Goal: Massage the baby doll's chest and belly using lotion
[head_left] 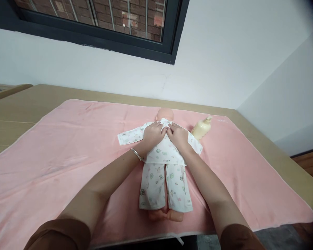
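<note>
Head view: your left hand point(153, 134) and right hand point(178, 136) touch the doll point(165, 154), long axis near-to-far, head toward the surface point(50, 97)'s far edge; can't tell if fingers point(157, 124) grip.

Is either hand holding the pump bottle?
No, both hands are on the doll's printed top; the pump bottle is on the pink blanket.
</note>
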{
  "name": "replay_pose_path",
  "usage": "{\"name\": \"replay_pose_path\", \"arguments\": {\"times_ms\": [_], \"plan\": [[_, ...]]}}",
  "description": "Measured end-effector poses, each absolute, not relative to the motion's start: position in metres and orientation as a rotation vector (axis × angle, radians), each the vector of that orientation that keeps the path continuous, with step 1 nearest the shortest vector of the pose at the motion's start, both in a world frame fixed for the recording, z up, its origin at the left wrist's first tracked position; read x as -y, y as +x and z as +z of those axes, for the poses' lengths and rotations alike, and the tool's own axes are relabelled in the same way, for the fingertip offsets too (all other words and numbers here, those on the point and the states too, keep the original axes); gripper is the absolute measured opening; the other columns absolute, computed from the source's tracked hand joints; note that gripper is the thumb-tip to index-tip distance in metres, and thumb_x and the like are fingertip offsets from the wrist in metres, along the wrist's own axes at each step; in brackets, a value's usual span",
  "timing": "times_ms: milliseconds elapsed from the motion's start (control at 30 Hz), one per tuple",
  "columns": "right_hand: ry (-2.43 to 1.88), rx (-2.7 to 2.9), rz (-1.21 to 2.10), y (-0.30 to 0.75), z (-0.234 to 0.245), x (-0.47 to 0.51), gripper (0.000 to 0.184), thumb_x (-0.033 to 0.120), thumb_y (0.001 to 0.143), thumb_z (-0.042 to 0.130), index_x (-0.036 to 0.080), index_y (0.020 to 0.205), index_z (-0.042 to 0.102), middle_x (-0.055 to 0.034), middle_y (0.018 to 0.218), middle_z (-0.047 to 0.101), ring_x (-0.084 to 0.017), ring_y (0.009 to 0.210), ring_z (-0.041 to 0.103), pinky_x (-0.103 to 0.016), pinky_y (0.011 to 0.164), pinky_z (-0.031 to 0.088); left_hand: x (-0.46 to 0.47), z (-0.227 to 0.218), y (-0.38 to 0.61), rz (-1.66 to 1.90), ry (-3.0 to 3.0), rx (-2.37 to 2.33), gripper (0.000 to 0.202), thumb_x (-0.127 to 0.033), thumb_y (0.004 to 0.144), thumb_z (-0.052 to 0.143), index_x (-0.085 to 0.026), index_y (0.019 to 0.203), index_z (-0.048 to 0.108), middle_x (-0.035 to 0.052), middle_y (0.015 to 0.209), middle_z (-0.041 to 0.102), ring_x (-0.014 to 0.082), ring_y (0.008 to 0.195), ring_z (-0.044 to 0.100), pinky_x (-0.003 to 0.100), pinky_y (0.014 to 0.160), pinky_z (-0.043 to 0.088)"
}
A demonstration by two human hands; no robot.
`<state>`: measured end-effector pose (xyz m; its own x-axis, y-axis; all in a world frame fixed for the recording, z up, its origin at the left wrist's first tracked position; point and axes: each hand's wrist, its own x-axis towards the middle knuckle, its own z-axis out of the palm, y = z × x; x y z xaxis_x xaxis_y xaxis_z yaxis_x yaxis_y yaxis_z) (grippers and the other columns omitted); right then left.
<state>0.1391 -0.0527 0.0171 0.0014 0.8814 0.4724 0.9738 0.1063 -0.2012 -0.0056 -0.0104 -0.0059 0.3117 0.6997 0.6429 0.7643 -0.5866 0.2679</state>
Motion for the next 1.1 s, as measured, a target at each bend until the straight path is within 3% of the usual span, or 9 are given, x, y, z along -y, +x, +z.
{"name": "replay_pose_path", "arguments": {"times_ms": [100,167,300,500,667,767,867,1000,1100], "plan": [[-1.862,1.849,-0.297,0.135,0.017,0.055,0.031,0.035,0.095,0.044,0.022,0.089,0.072,-0.0062,0.109,0.073,-0.019,0.094,0.067,-0.025,0.073,0.041,0.016,-0.006,-0.005,-1.170,-2.413,1.444,0.031,-0.033,0.094,0.046,-0.017,0.083,0.070,0.0126,0.103,0.073,0.0262,0.104,0.067,0.035,0.083,0.052],[-1.887,1.808,-0.302,0.132,0.016,0.055,0.031,0.037,0.093,0.047,0.020,0.087,0.072,-0.0074,0.105,0.073,-0.019,0.091,0.067,-0.025,0.070,0.040,0.018,-0.006,-0.004,-1.190,-2.386,1.477,0.031,-0.032,0.093,0.047,-0.017,0.079,0.070,0.0128,0.100,0.074,0.0266,0.103,0.068,0.035,0.080,0.052],[-1.906,1.704,-0.297,0.129,0.015,0.057,0.032,0.039,0.093,0.047,0.019,0.097,0.071,-0.0088,0.106,0.073,-0.022,0.095,0.067,-0.027,0.073,0.041,0.019,-0.008,-0.002,-1.274,-2.351,1.524,0.028,-0.032,0.093,0.047,-0.018,0.087,0.071,0.0113,0.109,0.073,0.0264,0.108,0.066,0.037,0.085,0.053],[-1.877,1.748,-0.219,0.132,0.014,0.053,0.035,0.036,0.094,0.043,0.020,0.115,0.066,-0.0091,0.120,0.069,-0.025,0.112,0.062,-0.033,0.089,0.046,0.009,-0.011,-0.004,-1.304,-2.430,1.482,0.032,-0.032,0.092,0.048,-0.016,0.112,0.068,0.0107,0.124,0.067,0.0262,0.121,0.059,0.042,0.106,0.044],[-1.731,1.901,-0.150,0.142,0.009,0.042,0.045,0.028,0.094,0.042,0.014,0.135,0.055,-0.0120,0.142,0.054,-0.025,0.135,0.046,-0.037,0.111,0.035,0.001,-0.011,-0.005,-1.231,-2.496,1.349,0.036,-0.030,0.093,0.047,-0.016,0.120,0.064,0.0120,0.126,0.065,0.0282,0.121,0.058,0.046,0.106,0.044],[-1.709,1.850,-0.192,0.141,0.008,0.045,0.037,0.029,0.094,0.044,0.018,0.123,0.065,-0.0093,0.134,0.061,-0.023,0.127,0.054,-0.033,0.103,0.040,0.002,-0.013,-0.005,-1.344,-2.462,1.247,0.028,-0.028,0.092,0.048,-0.018,0.103,0.071,0.0099,0.113,0.072,0.0246,0.111,0.064,0.042,0.102,0.048],[-1.758,1.789,-0.290,0.137,0.010,0.052,0.030,0.033,0.093,0.045,0.020,0.099,0.072,-0.0084,0.113,0.072,-0.022,0.104,0.066,-0.029,0.083,0.044,0.004,-0.017,-0.005,-1.480,-2.376,1.197,0.023,-0.028,0.089,0.051,-0.020,0.087,0.072,0.0087,0.103,0.074,0.0233,0.104,0.068,0.039,0.096,0.052],[-1.832,1.746,-0.381,0.133,0.013,0.057,0.030,0.037,0.091,0.046,0.019,0.082,0.068,-0.0066,0.084,0.073,-0.021,0.082,0.066,-0.028,0.068,0.038,0.006,-0.020,-0.005,-1.517,-2.324,1.223,0.019,-0.027,0.086,0.053,-0.020,0.084,0.071,0.0082,0.100,0.075,0.0239,0.099,0.069,0.039,0.091,0.054],[-1.863,1.708,-0.354,0.132,0.013,0.057,0.028,0.037,0.091,0.047,0.019,0.085,0.068,-0.0055,0.085,0.073,-0.021,0.084,0.066,-0.028,0.068,0.038,0.008,-0.018,-0.004,-1.500,-2.317,1.294,0.018,-0.025,0.085,0.053,-0.020,0.088,0.071,0.0076,0.101,0.074,0.0244,0.102,0.067,0.038,0.091,0.053]]}}
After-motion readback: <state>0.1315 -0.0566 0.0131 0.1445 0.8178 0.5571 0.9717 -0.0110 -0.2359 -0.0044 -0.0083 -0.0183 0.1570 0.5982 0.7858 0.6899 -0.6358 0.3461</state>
